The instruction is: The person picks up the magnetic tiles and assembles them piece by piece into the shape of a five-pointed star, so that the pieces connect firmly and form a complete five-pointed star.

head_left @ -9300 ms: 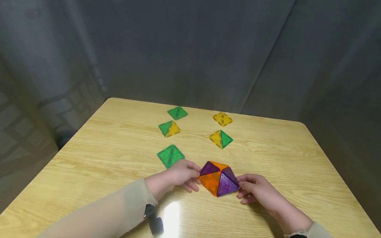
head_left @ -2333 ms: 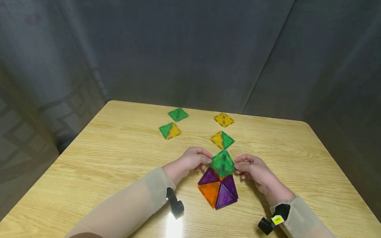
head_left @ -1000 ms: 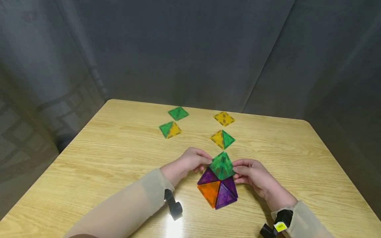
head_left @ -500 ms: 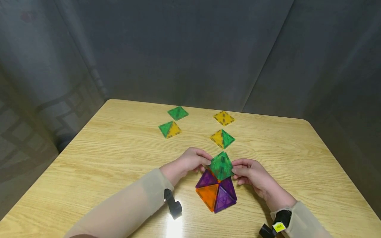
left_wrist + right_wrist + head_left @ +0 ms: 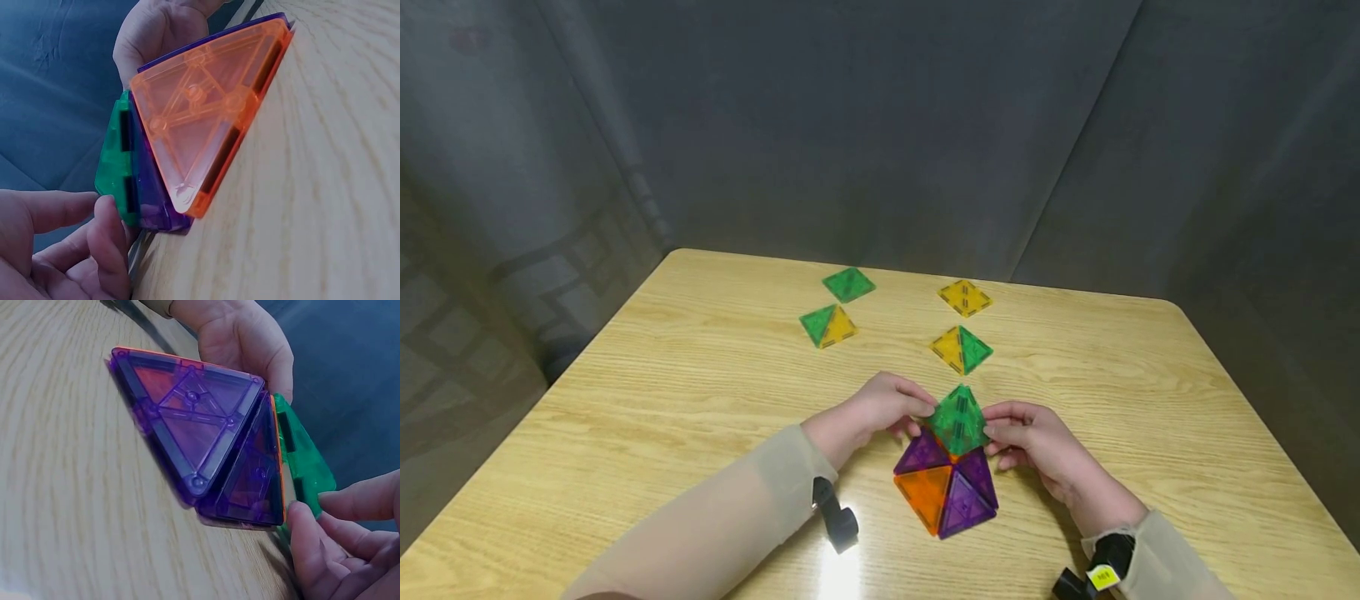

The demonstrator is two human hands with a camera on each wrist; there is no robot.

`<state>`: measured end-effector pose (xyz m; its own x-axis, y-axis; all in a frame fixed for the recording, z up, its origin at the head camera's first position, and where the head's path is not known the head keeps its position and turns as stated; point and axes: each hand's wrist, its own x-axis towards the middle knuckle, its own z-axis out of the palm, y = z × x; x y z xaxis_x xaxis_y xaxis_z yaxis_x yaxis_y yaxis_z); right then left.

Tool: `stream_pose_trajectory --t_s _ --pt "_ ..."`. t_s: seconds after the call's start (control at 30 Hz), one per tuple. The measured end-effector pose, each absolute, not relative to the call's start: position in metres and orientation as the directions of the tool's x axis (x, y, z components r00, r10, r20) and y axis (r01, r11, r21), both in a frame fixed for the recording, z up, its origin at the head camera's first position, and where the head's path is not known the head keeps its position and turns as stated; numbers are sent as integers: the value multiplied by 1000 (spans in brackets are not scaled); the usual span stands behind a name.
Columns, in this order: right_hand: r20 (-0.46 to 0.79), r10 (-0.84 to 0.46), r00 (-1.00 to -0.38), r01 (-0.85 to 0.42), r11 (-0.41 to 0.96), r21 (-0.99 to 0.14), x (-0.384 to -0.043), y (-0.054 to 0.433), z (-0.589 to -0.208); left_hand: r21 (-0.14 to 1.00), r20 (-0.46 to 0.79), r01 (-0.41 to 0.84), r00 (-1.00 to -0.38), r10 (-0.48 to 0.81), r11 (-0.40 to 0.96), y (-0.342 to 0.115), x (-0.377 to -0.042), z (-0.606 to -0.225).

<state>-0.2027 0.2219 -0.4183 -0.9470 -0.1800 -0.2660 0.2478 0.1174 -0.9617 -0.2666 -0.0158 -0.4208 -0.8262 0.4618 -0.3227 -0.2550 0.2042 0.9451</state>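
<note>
Two green triangular magnetic tiles (image 5: 958, 421), joined along a seam, stand bent at the far side of a low dome of orange and purple triangular magnetic tiles (image 5: 966, 506). My left hand (image 5: 880, 408) pinches their left corner between thumb and finger. At the right corner my right hand (image 5: 1037, 437) pinches them the same way. In the left wrist view the green tiles (image 5: 112, 162) stand close against a purple tile behind the orange one (image 5: 200, 106). From the right wrist, green (image 5: 306, 462) shows beside the purple tiles (image 5: 187, 425); whether the edges touch all along, I cannot tell.
Farther back on the wooden table (image 5: 715, 375) lie flat tile pairs: green (image 5: 849, 285), green-yellow (image 5: 828, 326), yellow (image 5: 965, 298) and yellow-green (image 5: 961, 349). The last lies just beyond the green tiles. A dark curtain (image 5: 880, 142) hangs behind the table's far edge.
The green pair, flat left of the dome earlier, has been brought to its far side by both hands. In the last second it has folded narrower, and the dome has shifted slightly nearer.
</note>
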Motion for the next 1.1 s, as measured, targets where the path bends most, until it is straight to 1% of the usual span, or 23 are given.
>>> stream_pose_trajectory --t_s 0.47,0.63,0.73,0.9,1.0,1.1 --pt "-286 -165 -944 266 135 -954 -201 221 -416 944 -330 -277 -817 473 181 -16 -266 -421" --pt "-284 -126 -951 267 136 -954 -204 224 -414 947 -320 -279 -835 448 158 -19 -269 -419" --pt "-280 -79 -957 270 113 -956 -215 229 -409 955 -297 -264 -862 411 137 -21 -278 -415" --pt "-245 -4 -970 244 85 -966 -246 242 -404 963 -265 -230 -909 322 142 -19 -305 -405" --pt "-232 -4 -973 231 68 -970 -263 247 -401 958 -273 -234 -922 275 164 -11 -320 -401" --pt "-233 -36 -972 232 43 -972 -273 248 -399 952 -285 -242 -924 253 190 -3 -329 -396"
